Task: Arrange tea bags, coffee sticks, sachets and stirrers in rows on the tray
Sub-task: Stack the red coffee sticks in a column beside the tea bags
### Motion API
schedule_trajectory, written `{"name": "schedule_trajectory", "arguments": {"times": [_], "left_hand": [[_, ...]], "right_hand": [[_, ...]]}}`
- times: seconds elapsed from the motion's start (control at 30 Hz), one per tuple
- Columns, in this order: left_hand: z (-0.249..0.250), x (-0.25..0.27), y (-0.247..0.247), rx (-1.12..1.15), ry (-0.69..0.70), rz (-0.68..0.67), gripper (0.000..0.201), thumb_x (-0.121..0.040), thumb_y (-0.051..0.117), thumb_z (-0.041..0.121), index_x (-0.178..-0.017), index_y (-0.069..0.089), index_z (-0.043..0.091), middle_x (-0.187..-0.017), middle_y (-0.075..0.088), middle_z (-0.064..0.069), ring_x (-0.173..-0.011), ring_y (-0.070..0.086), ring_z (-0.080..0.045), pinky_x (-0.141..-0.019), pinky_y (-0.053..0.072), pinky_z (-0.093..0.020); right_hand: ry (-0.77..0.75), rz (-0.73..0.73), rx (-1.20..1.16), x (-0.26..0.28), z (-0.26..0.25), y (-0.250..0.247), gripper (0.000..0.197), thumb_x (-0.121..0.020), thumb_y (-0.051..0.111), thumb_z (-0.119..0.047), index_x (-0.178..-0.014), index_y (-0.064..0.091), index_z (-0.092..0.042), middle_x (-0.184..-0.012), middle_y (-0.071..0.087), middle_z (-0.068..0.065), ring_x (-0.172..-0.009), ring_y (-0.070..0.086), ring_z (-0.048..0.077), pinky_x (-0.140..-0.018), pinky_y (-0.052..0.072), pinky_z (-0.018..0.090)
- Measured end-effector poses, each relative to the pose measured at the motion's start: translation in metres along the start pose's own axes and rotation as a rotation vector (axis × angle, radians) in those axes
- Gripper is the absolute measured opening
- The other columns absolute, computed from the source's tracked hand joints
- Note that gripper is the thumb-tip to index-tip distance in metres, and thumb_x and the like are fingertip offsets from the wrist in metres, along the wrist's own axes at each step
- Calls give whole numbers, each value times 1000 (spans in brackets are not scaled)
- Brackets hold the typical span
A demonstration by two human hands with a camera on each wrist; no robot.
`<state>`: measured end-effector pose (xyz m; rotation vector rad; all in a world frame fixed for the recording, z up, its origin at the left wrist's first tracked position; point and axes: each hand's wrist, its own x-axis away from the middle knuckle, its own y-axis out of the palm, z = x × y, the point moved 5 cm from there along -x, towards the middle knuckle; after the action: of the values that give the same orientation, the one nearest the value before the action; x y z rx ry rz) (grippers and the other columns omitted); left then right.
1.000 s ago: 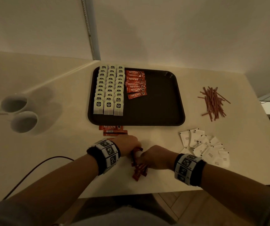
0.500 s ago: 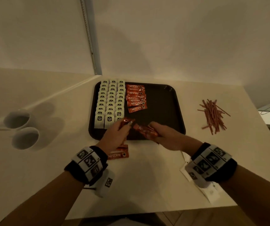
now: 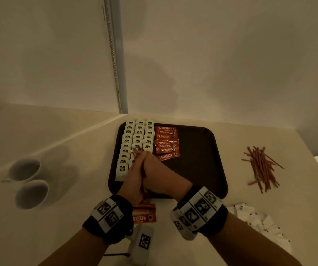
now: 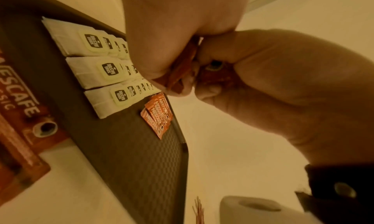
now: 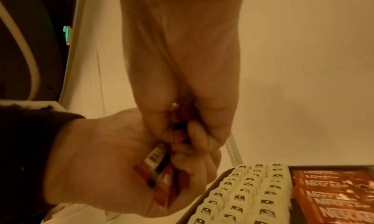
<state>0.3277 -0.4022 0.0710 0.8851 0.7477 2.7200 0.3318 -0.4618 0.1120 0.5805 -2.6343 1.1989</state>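
Tray (image 3: pixel 219 169): right half bare; 3 rows of tea bags (image 3: pixel 137 138) fill its left edge, coffee sticks (image 3: pixel 166 143) beside them; both clasped hands (image 3: pixel 146 173) block its near edge.

Left hand (image 3: pixel 133 176) and right hand (image 3: pixel 160 177) pressed together, fingers curled.

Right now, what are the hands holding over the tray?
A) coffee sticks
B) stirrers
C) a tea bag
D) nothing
A: both hands, left and right, are pressed together around a bundle of red coffee sticks; the stirrers lie untouched on the table right of the tray, and the tea bags sit in rows on it.
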Motion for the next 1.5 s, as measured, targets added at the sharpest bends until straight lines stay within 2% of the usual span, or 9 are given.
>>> {"name": "schedule_trajectory", "arguments": {"times": [0.13,0.23,0.3,0.4,0.5,0.63,1.27,1.4,1.5], "left_hand": [[18,-15,-17,-18,-1,82,34,-98,41,41,-119,60,23,-115,69,-5,-108,64,-22,-89,50,-37],[36,-22,-36,-91,32,113,41,-97,42,44,-118,63,16,-109,71,-7,-101,68,-24,-89,51,-40],[44,-25,-54,-121,43,183,36,-96,45,43,-98,67,15,-84,73,-4,-74,69,-20,-65,54,-31],[54,-21,-78,-21,50,222,26,-95,48,38,-84,61,18,-63,63,2,-47,58,-12,-41,45,-21],[61,-12,-102,25,67,243,26,-96,46,37,-82,59,20,-60,60,5,-44,55,-10,-39,43,-19],[60,2,-127,58,97,257,25,-97,42,36,-81,56,21,-59,58,6,-42,54,-11,-36,40,-18],[51,10,-119,-40,99,241,22,-94,48,33,-89,58,14,-69,63,-2,-55,64,-19,-45,49,-25],[52,-1,-96,-54,99,213,19,-91,53,29,-87,60,13,-67,63,-1,-58,62,-14,-66,46,-31],[57,-13,-74,-84,129,158,26,-84,57,35,-93,62,11,-73,67,-2,-70,60,-19,-69,45,-32]], "right_hand": [[-53,-205,12,-5,-1,6,94,-85,66,-25,-150,-1,-15,-141,25,13,-130,31,29,-109,36,39],[-220,-150,-192,-7,-3,-11,67,-90,60,-26,-147,25,-19,-138,40,6,-124,42,17,-105,40,32],[-289,-3,-206,-13,11,-28,41,-92,57,-19,-132,50,-19,-122,56,-4,-107,54,6,-92,47,22],[-115,188,-26,-29,66,-43,22,-90,59,-20,-112,62,-18,-112,61,-6,-95,53,2,-89,46,25],[114,226,193,-42,118,-46,28,-88,62,-27,-116,59,-23,-118,60,-3,-106,54,11,-98,44,34],[167,196,332,-57,138,-37,39,-89,59,-33,-126,52,-27,-129,54,-3,-118,51,16,-101,41,34],[163,195,269,-80,141,-26,28,-90,59,-26,-116,55,-21,-123,56,-1,-112,52,17,-98,43,35],[-3,303,-19,-73,97,-38,13,-90,59,-26,-99,61,-17,-99,62,-4,-87,57,8,-80,47,23],[-147,154,-269,-61,41,-35,14,-92,55,-28,-95,61,-15,-89,61,-6,-82,60,11,-73,51,21]]}}
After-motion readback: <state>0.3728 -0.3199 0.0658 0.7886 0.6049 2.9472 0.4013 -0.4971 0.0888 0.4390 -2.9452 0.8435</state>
